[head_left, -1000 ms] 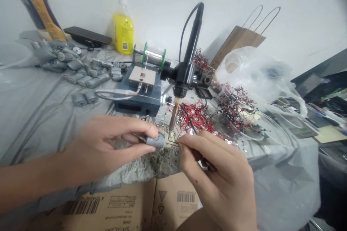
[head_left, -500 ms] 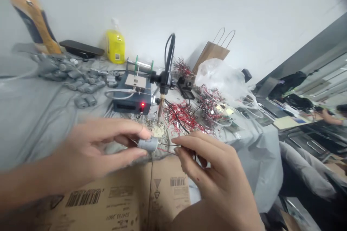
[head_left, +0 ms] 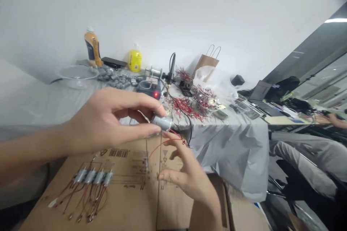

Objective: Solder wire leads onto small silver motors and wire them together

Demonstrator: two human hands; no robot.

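Observation:
Pinched between the thumb and fingers of my left hand [head_left: 108, 117] is a small grey cylindrical motor [head_left: 163, 122], raised above a cardboard box [head_left: 132, 191]. Thin red wires [head_left: 159, 147] and a dark wire hang from the motor's right end. My right hand [head_left: 188, 169] is just below and right of it, thumb and fingers apart, with the red wire passing by its fingertips. On the box at lower left, several similar motors [head_left: 93, 177] lie in a row, red and black wires trailing toward me.
Behind my hands stand a soldering station [head_left: 148, 93] with a lit red lamp and a soldering iron [head_left: 171, 70] in a holder. Piles of red and black wires [head_left: 187, 108] lie to the right. Loose motors [head_left: 116, 78] and two bottles are at back left. A person's legs [head_left: 306, 155] show at right.
My view has pulled back and dips lower, bringing the row of motors into sight. My right fingers have let go of the motor's wires and spread; my left hand still holds the motor.

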